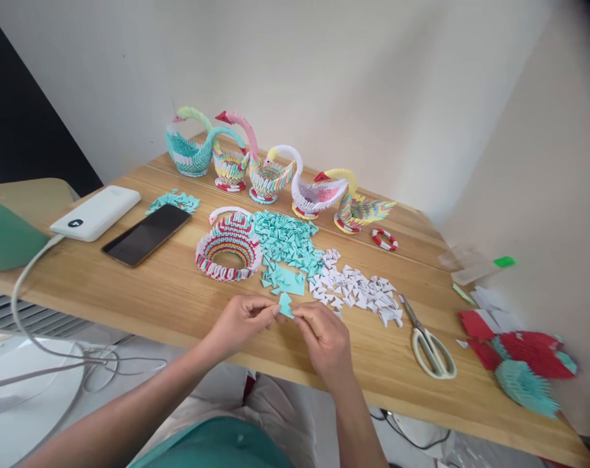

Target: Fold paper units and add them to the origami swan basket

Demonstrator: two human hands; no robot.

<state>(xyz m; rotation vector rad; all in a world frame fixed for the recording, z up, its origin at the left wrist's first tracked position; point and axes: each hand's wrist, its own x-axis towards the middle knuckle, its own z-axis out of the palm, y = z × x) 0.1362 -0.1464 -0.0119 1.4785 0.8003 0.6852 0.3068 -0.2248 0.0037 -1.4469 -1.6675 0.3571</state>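
Between both hands is a small turquoise piece of folded paper (286, 305), held above the front part of the wooden table. My left hand (249, 318) pinches its left side, and my right hand (321, 331) pinches its right edge. Just beyond them lie a flat turquoise paper sheet (291, 281) and a heap of turquoise folded paper triangles (288, 240). White folded paper triangles (358, 286) spread to the right. Left of the heap, a round paper basket (229, 247) in red, white and turquoise rows has a curved white neck behind it.
Several folded-paper swans (314, 192) line the table's back. Scissors (429, 344) lie to the right, near red and turquoise paper pieces (529, 364). A red-and-white paper ring (384, 239) sits behind. At left are a phone (147, 234) and a white power bank (96, 212) with a cable.
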